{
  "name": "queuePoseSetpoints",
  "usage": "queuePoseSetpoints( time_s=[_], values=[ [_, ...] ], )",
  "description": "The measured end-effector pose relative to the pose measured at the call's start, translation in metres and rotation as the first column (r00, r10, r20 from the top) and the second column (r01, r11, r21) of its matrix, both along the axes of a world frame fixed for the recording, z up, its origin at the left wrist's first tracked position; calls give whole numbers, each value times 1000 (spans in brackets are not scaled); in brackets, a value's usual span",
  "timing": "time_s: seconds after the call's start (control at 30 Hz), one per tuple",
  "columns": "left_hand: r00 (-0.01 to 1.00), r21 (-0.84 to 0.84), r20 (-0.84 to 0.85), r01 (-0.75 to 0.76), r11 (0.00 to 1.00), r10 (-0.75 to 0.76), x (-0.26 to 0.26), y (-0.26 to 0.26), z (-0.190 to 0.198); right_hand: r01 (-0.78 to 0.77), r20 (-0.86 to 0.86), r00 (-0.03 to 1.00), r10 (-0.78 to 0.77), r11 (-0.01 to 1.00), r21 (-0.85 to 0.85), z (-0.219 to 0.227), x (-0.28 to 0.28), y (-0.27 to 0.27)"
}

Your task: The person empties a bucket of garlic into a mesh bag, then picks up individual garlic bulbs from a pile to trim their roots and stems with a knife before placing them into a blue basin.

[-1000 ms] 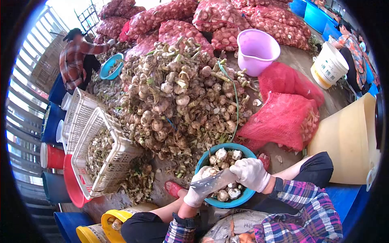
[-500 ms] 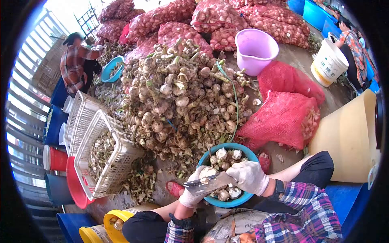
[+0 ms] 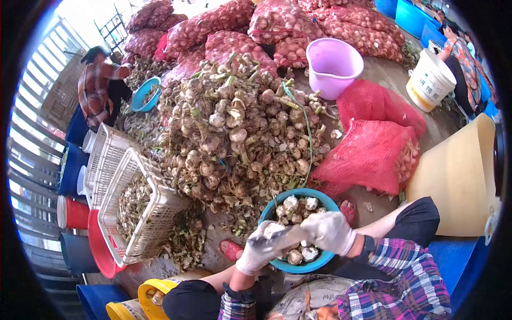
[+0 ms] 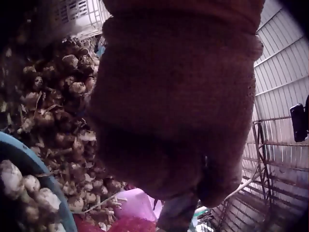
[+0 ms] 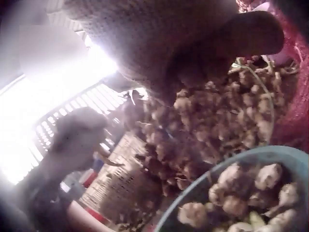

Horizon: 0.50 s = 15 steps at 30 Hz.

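Both hands wear whitish work gloves and meet over a teal basin [image 3: 261, 224] of garlic bulbs [image 3: 294, 257]. My left hand [image 3: 254, 257] grips a pale garlic bulb [image 3: 273, 228] at the basin's left side. My right hand [image 3: 329, 233] holds a broad-bladed knife [image 3: 278, 240], its blurred blade crossing in front of the left hand. In the left wrist view, the dark glove [image 4: 169, 106] fills the middle, with part of the blade [image 4: 177, 213] below it. The right wrist view has the right glove [image 5: 159, 43] at the top and the blurred left hand [image 5: 77, 140] lower left.
A large heap of garlic [image 3: 229, 128] rises beyond the basin. White crates [image 3: 154, 213] of trimmings stand left, red mesh sacks [image 3: 368, 154] right. A purple bucket [image 3: 333, 80], cream tub [image 3: 453, 176] and yellow bucket [image 3: 146, 290] surround the seat. Two people [image 3: 98, 88] sit farther off.
The knife blade has swung and tilted over the left hand, turning blurred after showing flat half a second ago. Both hands stay over the basin, and the left keeps its bulb.
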<state>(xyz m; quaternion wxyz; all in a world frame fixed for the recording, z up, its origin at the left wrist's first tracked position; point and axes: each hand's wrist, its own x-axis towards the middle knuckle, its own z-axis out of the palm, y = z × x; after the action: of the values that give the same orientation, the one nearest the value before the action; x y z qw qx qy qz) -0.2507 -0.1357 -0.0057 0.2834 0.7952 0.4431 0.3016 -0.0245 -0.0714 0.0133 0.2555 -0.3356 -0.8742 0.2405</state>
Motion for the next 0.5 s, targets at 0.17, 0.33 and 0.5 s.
queuePoseSetpoints(
  time_s=[0.17,0.33,0.5],
  values=[
    [784,-700,359,-132,702,506,7,-9,-6,-9,54,999,5,997,71,-31,5,11],
    [803,-648,389,-110,754,451,8,2,7,33,127,990,-56,983,182,-33,9,10],
    [887,-606,320,-80,791,335,-3,4,-8,41,79,995,-56,982,185,-21,7,4]
  ],
)
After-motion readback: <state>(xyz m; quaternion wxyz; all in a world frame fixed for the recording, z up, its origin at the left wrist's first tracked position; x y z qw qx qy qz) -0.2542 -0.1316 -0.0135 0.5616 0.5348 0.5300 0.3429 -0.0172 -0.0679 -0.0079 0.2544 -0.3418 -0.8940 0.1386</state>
